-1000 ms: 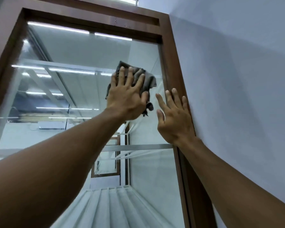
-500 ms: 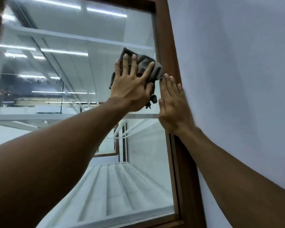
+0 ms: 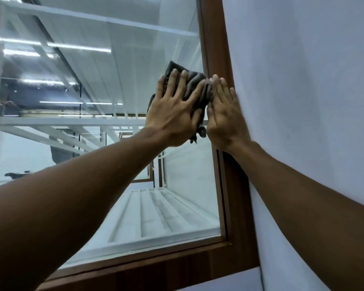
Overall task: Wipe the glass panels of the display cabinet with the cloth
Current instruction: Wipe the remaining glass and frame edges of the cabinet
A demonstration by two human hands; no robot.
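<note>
A dark grey cloth (image 3: 194,80) lies flat against the glass panel (image 3: 118,66) of the cabinet, close to its right edge. My left hand (image 3: 174,110) presses the cloth onto the glass with its fingers spread and straight. My right hand (image 3: 225,114) lies flat beside it, straight fingers on the brown wooden frame (image 3: 214,49) and the glass edge, touching the cloth's right side. White shelves show behind the glass.
A pale wall (image 3: 303,101) runs along the right of the frame. The frame's bottom rail (image 3: 156,267) crosses the lower view. Ceiling lights and room fittings reflect in the left part of the glass.
My left hand has carried the cloth right and down the glass to the frame's edge. My right hand has closed in against the cloth. My view has dropped, showing the bottom rail.
</note>
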